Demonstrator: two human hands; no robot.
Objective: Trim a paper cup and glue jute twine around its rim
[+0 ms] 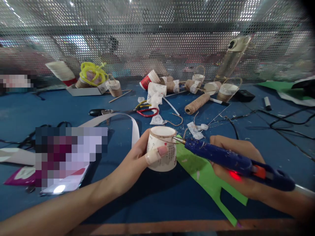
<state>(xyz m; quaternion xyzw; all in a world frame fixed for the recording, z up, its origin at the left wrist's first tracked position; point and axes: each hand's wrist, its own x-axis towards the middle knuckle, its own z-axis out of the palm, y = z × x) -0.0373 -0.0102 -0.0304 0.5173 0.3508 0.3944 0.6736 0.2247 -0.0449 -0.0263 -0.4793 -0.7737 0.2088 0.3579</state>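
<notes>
left hand (134, 164) grasps paper cup (169, 159), taped thumb across its front | glue gun (228, 160) nozzle touches cup rim at 3 o'clock | right hand (233, 146) clenched round gun, fingertips hidden, wrist cut off | green paper (204, 177) under gun, 4 o'clock of cup

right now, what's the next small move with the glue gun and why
Probably squeeze a short bead of glue onto the cup just under the twine. The glue gun in the right hand has its nozzle at the cup's rim beside the twine band. The left hand holds the cup steady, and the wall below the twine looks bare.
</notes>
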